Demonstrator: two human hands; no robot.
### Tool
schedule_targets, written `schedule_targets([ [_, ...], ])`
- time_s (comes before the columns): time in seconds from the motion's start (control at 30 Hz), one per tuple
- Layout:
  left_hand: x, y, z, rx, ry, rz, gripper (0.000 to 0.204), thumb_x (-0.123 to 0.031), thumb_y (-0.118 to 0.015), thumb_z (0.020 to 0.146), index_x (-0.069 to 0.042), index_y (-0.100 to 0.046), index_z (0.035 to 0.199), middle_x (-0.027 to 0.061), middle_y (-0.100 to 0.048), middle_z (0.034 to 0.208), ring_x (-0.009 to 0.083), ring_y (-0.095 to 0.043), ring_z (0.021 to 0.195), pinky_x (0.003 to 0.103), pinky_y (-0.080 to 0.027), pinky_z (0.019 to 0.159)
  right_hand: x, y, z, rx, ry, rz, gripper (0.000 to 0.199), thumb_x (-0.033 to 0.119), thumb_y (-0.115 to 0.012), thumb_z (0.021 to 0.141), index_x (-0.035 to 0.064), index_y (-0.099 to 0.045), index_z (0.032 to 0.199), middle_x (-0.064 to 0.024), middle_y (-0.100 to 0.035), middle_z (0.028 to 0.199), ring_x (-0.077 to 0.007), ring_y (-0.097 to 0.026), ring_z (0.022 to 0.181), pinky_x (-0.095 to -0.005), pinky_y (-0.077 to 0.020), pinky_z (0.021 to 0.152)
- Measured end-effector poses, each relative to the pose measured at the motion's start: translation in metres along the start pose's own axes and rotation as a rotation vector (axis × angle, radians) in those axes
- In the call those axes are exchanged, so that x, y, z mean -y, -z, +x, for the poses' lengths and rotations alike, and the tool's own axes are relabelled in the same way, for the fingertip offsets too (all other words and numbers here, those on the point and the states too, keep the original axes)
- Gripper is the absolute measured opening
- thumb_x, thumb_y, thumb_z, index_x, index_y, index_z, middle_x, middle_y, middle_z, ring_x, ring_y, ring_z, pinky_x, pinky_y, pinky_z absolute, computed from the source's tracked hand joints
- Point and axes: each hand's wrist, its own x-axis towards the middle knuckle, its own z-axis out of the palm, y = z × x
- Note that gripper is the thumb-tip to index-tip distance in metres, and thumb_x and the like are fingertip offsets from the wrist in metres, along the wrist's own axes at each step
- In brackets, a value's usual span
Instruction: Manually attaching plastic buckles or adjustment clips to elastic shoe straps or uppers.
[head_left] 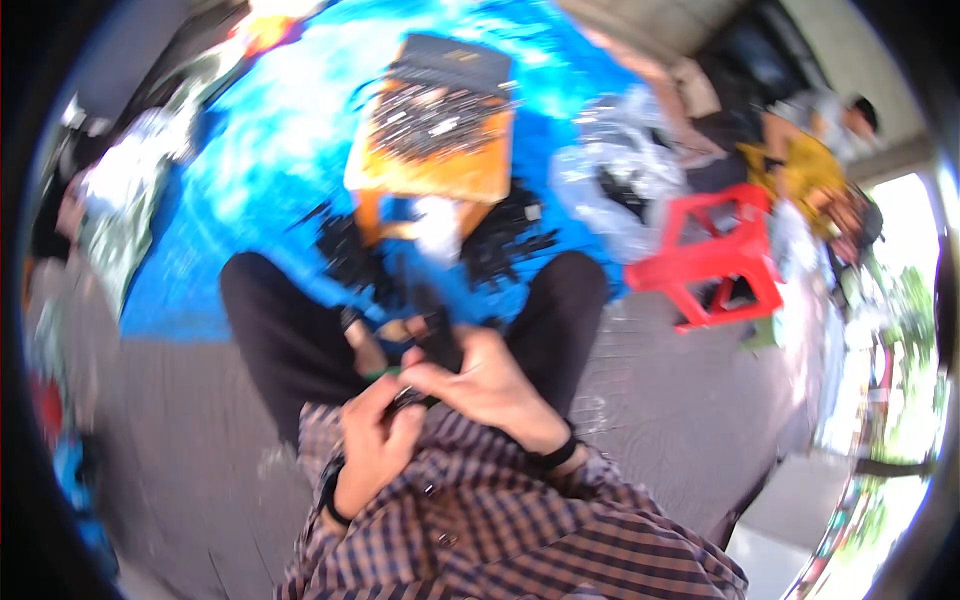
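Note:
Both my hands meet in front of my lap. My right hand (492, 388) grips a dark, flat, elongated piece (438, 340) that sticks up past the fingers; motion blur hides its exact kind. Close beside it, my left hand (376, 440) has its fingers pinched together at a small dark, shiny bit (407, 397) that I cannot make out. Ahead of my knees stands an orange stool (430, 178), its top heaped with many small black pieces (430, 120). Similar black strips (510, 235) lie in piles around its legs.
A blue tarp (250, 190) spreads under the orange stool. On the right a red plastic stool (712, 265) lies tipped over near clear plastic bags (620, 160). Another person (815, 170) in yellow is at the far right. Pale sacks (135, 190) lie at left.

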Motion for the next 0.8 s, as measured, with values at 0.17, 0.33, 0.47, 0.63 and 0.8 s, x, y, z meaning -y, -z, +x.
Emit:
schedule_targets([
  [0.17,0.0,-0.004,-0.003,0.021,0.068,-0.045,0.017,-0.015,-0.056,0.079,0.002,-0.058,0.082,0.0052,-0.049,0.064,0.0121,-0.045,0.057,0.025,-0.035,0.052,-0.001,0.012,-0.002,0.149,-0.039,0.087,0.027,0.011,-0.068,0.081,-0.0002,-0.054,0.102,-0.0005,-0.056,0.08,-0.0068,-0.054,0.072,-0.023,-0.0465,0.065],
  [0.33,-0.005,-0.009,-0.006,0.028,0.062,-0.07,0.024,-0.02,-0.056,0.081,0.003,-0.058,0.081,0.0066,-0.053,0.069,0.0122,-0.047,0.059,0.025,-0.035,0.052,-0.007,0.016,-0.008,0.175,-0.037,0.281,0.031,0.02,-0.071,0.08,0.0015,-0.055,0.098,0.0005,-0.053,0.074,-0.0049,-0.05,0.058,-0.021,-0.0397,0.05],
  [0.47,-0.01,-0.012,-0.003,0.031,0.079,-0.109,0.029,-0.025,-0.056,0.082,0.004,-0.059,0.081,0.0069,-0.055,0.071,0.0129,-0.049,0.062,0.025,-0.037,0.056,-0.006,0.02,-0.009,0.22,-0.115,0.271,0.033,0.025,-0.072,0.078,0.0028,-0.056,0.096,0.0035,-0.051,0.071,-0.0027,-0.042,0.053,-0.0202,-0.0317,0.045],
  [0.63,-0.011,-0.004,-0.008,0.047,0.236,-0.1,0.028,-0.023,-0.056,0.082,0.005,-0.06,0.082,0.0062,-0.053,0.068,0.012,-0.049,0.062,0.025,-0.037,0.056,-0.013,0.01,-0.006,0.186,-0.014,0.129,0.038,0.027,-0.073,0.077,0.0011,-0.056,0.1,0.0037,-0.051,0.072,-0.0034,-0.043,0.063,-0.021,-0.0354,0.054],
  [0.8,-0.012,0.001,-0.004,-0.027,0.159,-0.071,0.01,-0.005,-0.053,0.08,0.003,-0.059,0.079,0.0057,-0.047,0.064,0.0122,-0.045,0.058,0.026,-0.036,0.053,0.018,0.002,-0.008,0.034,-0.134,0.121,0.015,0.015,-0.062,0.077,0.0065,-0.059,0.088,0.005,-0.052,0.066,-0.002,-0.045,0.054,-0.0193,-0.0336,0.047],
])
